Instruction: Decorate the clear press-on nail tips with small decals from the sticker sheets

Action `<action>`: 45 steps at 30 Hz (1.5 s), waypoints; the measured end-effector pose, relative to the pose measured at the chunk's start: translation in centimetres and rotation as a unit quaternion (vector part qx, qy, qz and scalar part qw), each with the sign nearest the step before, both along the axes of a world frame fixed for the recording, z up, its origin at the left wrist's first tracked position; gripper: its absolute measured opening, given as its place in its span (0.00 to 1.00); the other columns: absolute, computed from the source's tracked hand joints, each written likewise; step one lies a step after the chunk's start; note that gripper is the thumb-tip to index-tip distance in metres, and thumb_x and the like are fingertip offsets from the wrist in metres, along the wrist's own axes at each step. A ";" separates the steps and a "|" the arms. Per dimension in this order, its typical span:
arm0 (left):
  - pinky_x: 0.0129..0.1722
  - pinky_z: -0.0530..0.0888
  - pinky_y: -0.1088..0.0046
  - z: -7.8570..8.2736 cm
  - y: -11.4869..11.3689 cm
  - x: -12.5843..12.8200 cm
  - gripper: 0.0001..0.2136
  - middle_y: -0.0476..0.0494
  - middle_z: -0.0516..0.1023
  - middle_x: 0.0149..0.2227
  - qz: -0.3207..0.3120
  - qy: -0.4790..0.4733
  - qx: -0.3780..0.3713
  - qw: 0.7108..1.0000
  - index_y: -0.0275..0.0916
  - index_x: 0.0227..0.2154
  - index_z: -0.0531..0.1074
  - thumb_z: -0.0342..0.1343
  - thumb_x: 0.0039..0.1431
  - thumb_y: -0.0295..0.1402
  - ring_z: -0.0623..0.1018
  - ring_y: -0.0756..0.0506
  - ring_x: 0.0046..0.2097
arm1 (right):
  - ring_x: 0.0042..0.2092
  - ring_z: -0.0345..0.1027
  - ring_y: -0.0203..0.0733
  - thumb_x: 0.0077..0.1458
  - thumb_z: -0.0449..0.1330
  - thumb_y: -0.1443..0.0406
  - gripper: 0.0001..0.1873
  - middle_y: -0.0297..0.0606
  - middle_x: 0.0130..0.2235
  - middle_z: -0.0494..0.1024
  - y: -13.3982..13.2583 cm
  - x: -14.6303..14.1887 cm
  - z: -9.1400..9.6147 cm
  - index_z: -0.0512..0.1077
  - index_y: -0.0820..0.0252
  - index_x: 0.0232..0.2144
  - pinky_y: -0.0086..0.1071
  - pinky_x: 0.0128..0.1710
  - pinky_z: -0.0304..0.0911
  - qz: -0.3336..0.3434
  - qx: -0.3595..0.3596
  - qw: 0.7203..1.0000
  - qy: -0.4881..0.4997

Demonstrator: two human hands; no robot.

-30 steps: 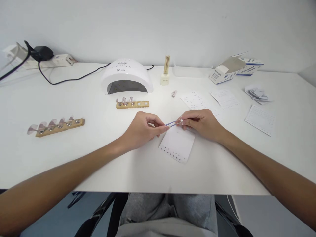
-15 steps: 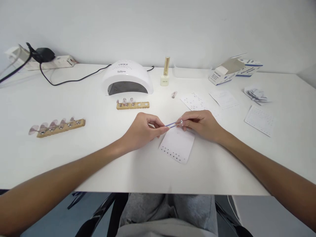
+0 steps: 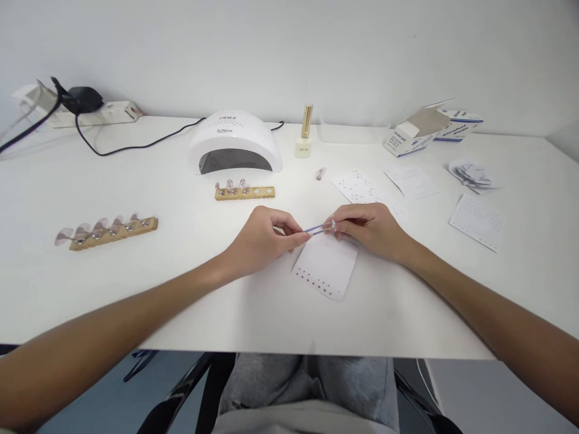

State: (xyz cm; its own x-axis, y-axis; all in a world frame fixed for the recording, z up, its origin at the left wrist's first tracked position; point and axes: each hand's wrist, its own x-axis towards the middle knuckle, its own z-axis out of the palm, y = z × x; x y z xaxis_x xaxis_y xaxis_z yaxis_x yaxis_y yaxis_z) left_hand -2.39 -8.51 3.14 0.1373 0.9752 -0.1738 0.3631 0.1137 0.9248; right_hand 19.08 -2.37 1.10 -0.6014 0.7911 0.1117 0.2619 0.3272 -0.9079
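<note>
Thin purple tweezers (image 3: 317, 229) are pinched in my left hand (image 3: 266, 241), their two prongs pointing right. The prong tips reach a small, shiny clear nail tip (image 3: 333, 225), which the thumb and fingers of my right hand (image 3: 368, 228) grip; much of it is covered by those fingers. Whether the tweezers carry anything is too small to see. Below both hands lies a white sheet of nail stickers (image 3: 326, 265), with rows of dark star-like marks along its near edge. A loose nail tip on a small base (image 3: 320, 174) lies farther back.
Two yellow holder strips, the near one (image 3: 113, 236) and the far one (image 3: 253, 193), carry nail tips at left. Behind stand a white nail lamp (image 3: 237, 132), a polish bottle (image 3: 303, 147) and an opened box (image 3: 402, 141). More sticker sheets (image 3: 474, 222) lie right.
The whole view has shifted very slightly. Both hands keep the same pose, with the tweezers still against the nail tip.
</note>
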 end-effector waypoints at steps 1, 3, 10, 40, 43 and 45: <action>0.14 0.57 0.82 0.0 0.0 0.0 0.09 0.51 0.68 0.16 -0.001 0.000 0.001 1.000 0.34 0.21 0.75 0.62 0.48 0.35 0.60 0.59 0.16 | 0.29 0.68 0.35 0.55 0.59 0.64 0.07 0.34 0.28 0.77 0.0 0.0 0.0 0.78 0.56 0.29 0.33 0.32 0.64 0.001 0.001 1.000 -0.002; 0.14 0.57 0.82 0.0 0.0 0.0 0.09 0.51 0.68 0.16 -0.003 0.002 0.002 1.000 0.34 0.21 0.75 0.62 0.49 0.35 0.61 0.59 0.16 | 0.29 0.68 0.35 0.55 0.59 0.64 0.07 0.33 0.28 0.77 0.0 0.0 0.0 0.78 0.56 0.29 0.32 0.32 0.63 0.000 0.004 1.000 -0.005; 0.14 0.57 0.82 0.1 0.0 0.2 0.08 0.50 0.70 0.18 -0.008 0.014 0.002 1.000 0.34 0.22 0.75 0.62 0.49 0.34 0.61 0.59 0.16 | 0.29 0.67 0.34 0.56 0.59 0.65 0.08 0.33 0.27 0.76 -0.1 0.0 0.1 0.78 0.57 0.29 0.30 0.32 0.62 -0.005 0.023 1.000 -0.017; 0.20 0.76 0.67 1.6 1.0 -1.6 0.08 0.44 0.77 0.28 -0.025 -0.313 0.105 0.944 0.36 0.30 0.64 0.54 0.59 0.34 0.77 0.46 0.20 | 0.25 0.64 0.29 0.53 0.63 0.64 0.07 0.34 0.26 0.77 -2.1 -0.9 1.0 0.78 0.62 0.32 0.25 0.25 0.62 0.088 -0.195 0.975 0.065; 0.20 0.77 0.66 1.2 0.9 -1.3 0.07 0.45 0.77 0.28 -0.012 -0.311 0.119 0.943 0.35 0.30 0.65 0.55 0.59 0.33 0.77 0.46 0.21 | 0.25 0.64 0.29 0.53 0.63 0.64 0.07 0.34 0.25 0.76 -2.1 -0.8 0.9 0.78 0.62 0.32 0.25 0.26 0.62 0.096 -0.196 0.974 0.057; 0.19 0.77 0.67 1.2 0.9 -1.3 0.07 0.45 0.77 0.28 0.003 -0.304 0.127 0.944 0.34 0.30 0.67 0.56 0.58 0.33 0.77 0.47 0.20 | 0.26 0.65 0.30 0.53 0.63 0.64 0.07 0.34 0.26 0.76 -2.1 -0.8 0.9 0.78 0.62 0.32 0.25 0.26 0.63 0.100 -0.194 0.975 0.050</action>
State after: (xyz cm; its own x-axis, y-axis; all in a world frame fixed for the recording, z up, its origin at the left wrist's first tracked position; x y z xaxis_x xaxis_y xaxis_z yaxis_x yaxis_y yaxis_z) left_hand -3.69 -7.63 4.35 0.1302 0.9758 0.1757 -0.2437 -0.1403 0.9596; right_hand 18.29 -4.42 2.02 -0.7495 0.6534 -0.1062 0.1320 -0.0096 -0.9912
